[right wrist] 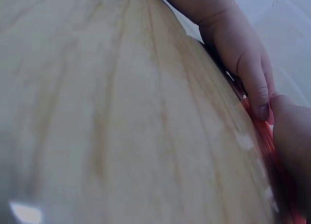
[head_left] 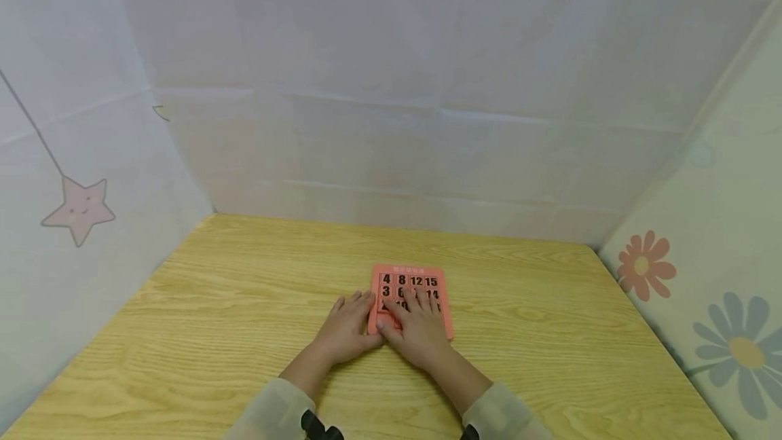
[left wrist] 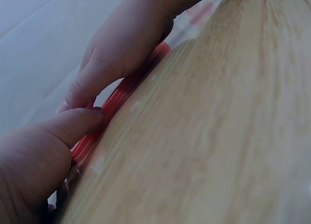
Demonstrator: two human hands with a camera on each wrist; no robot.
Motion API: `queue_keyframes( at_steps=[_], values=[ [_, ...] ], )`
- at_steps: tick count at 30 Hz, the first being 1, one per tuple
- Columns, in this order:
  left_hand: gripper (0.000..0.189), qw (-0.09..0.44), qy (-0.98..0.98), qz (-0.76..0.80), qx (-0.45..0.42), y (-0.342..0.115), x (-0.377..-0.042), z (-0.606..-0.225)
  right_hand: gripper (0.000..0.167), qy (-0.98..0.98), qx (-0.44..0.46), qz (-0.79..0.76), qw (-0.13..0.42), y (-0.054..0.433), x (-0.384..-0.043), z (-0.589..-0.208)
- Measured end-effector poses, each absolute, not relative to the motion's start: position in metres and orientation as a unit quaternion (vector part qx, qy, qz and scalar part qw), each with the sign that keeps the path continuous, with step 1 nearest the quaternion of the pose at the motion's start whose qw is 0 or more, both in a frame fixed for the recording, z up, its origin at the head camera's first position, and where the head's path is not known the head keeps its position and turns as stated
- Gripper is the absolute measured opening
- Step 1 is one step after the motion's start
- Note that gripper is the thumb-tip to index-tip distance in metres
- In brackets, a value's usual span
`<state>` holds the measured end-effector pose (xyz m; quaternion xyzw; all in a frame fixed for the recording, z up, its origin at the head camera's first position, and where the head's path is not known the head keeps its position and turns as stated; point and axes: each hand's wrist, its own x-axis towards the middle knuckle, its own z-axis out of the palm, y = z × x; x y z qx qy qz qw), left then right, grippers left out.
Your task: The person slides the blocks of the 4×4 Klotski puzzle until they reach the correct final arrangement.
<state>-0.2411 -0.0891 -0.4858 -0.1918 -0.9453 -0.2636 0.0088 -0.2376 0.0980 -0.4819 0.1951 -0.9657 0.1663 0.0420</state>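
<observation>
A pink number slide puzzle point(head_left: 408, 269) with black numerals on its tiles lies flat on the wooden table. My left hand point(head_left: 345, 331) holds its near left corner, fingers along the left side and the thumb at the near edge, as the left wrist view also shows. Over the tiles spreads my right hand point(head_left: 421, 335), its extended fingers touching the middle and right columns and its thumb near the lower left tiles. Several numbers are hidden beneath it. The two thumbs come close together at the puzzle's near edge point(left wrist: 114, 102).
The wooden table point(head_left: 214, 318) extends around the puzzle on all sides. Pale cloth point(head_left: 379, 100) hangs behind it and along both sides, printed with a pink star point(head_left: 79, 209) at left and flowers point(head_left: 745, 352) at right.
</observation>
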Motion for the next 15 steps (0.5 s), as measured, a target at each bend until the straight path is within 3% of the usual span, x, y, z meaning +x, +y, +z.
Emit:
queue_keyframes(
  at_steps=[15],
  values=[
    [0.086,0.006,-0.948,-0.260,-0.185,-0.092,-0.241,-0.486,0.056,-0.955,0.215,0.193,0.070,0.112,-0.226,-0.481]
  ],
)
